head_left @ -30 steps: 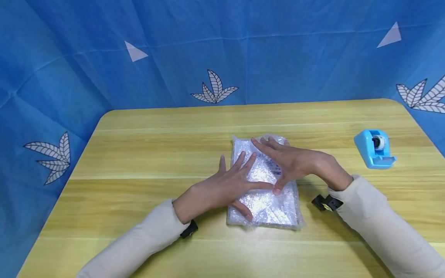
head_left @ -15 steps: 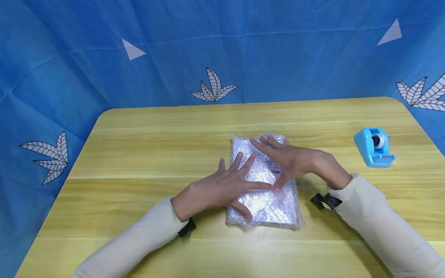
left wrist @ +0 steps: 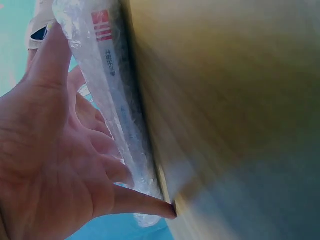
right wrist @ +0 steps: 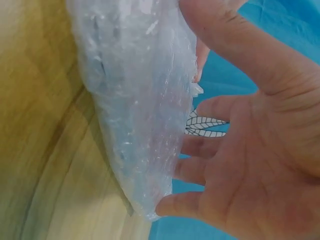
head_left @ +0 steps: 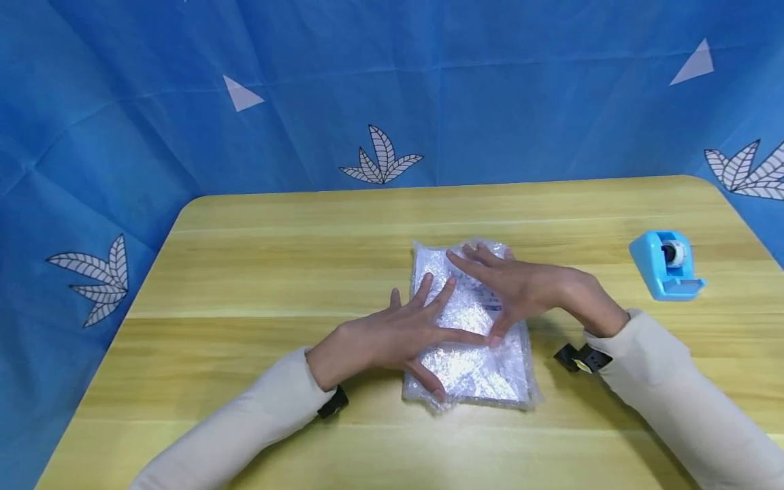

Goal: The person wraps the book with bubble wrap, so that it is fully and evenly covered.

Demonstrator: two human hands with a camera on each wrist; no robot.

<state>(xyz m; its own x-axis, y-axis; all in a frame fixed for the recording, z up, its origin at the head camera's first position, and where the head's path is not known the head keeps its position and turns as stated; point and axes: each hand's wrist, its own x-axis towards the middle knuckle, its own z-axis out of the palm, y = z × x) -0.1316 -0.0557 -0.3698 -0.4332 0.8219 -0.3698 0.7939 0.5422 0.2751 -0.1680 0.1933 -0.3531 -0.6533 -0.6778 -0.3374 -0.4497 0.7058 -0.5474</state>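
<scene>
A flat rectangular package (head_left: 484, 374) wrapped in clear bubble wrap lies on the table, right of the middle. Printing shows through the wrap on its top. Its narrow side (left wrist: 109, 65) carries a red mark and small characters in the left wrist view. My left hand (head_left: 395, 333) spreads its fingers over the left part, with the little finger reaching down to the table at the package's edge. My right hand (head_left: 523, 289) arches over the upper right, fingertips on the bubble wrap (right wrist: 135, 105). Its thumb meets the left index fingertip near the package's centre.
A light blue tape dispenser (head_left: 667, 269) with a roll of tape stands at the right of the wooden table (head_left: 269, 272). Blue cloth (head_left: 306, 82) with leaf prints hangs behind the table and along its sides.
Both hands keep their spread pose on the package, which stays in place. Only the head view has shifted slightly.
</scene>
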